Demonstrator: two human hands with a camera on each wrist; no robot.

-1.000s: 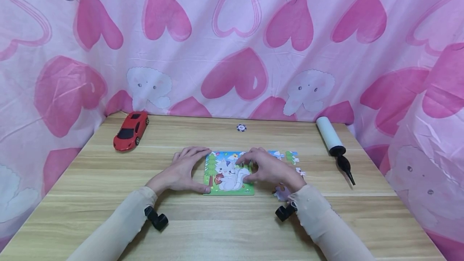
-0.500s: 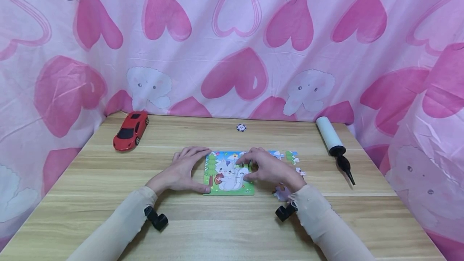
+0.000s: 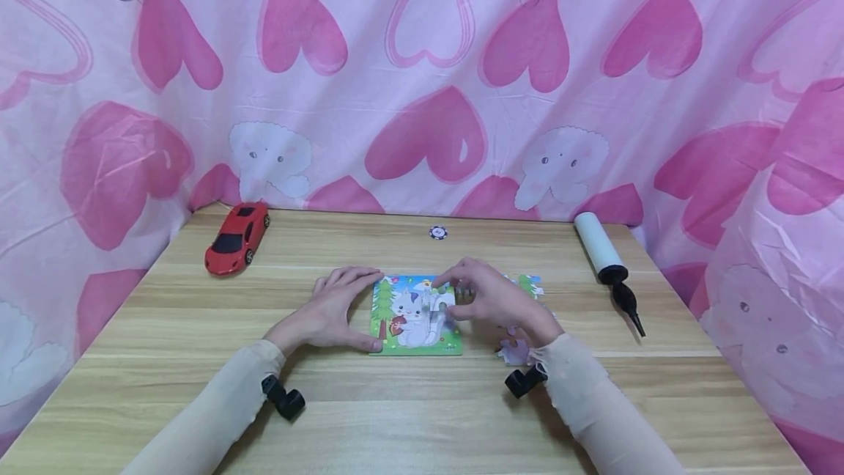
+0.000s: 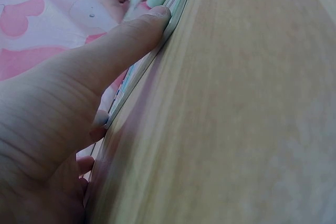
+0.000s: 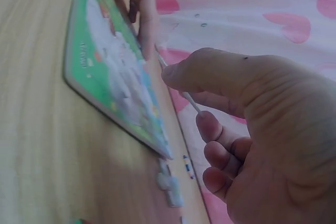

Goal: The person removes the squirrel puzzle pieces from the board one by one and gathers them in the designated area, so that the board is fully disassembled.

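A cartoon cat puzzle board (image 3: 412,317) lies flat on the wooden table (image 3: 422,416). My left hand (image 3: 330,310) braces its left side, thumb along the near left corner and straight fingers at the far left corner; in the left wrist view the thumb of my left hand (image 4: 123,72) presses the board's edge (image 4: 173,3). My right hand (image 3: 461,299) hovers over the board's right part and pinches a thin puzzle piece (image 3: 438,306) between thumb and fingers. The right wrist view shows my right hand (image 5: 186,95) holding the piece (image 5: 161,62) edge-on above the board (image 5: 105,72).
Loose puzzle pieces (image 3: 530,286) lie right of the board, with more (image 3: 514,350) under my right wrist. A red toy car (image 3: 237,238) stands far left, a poker chip (image 3: 438,232) at the back, a hand pump (image 3: 603,251) at the right. Pink heart curtains (image 3: 428,94) surround the table.
My right hand has lifted off the board and drawn slightly up and right with the piece pinched in it. The left hand has stayed in place.
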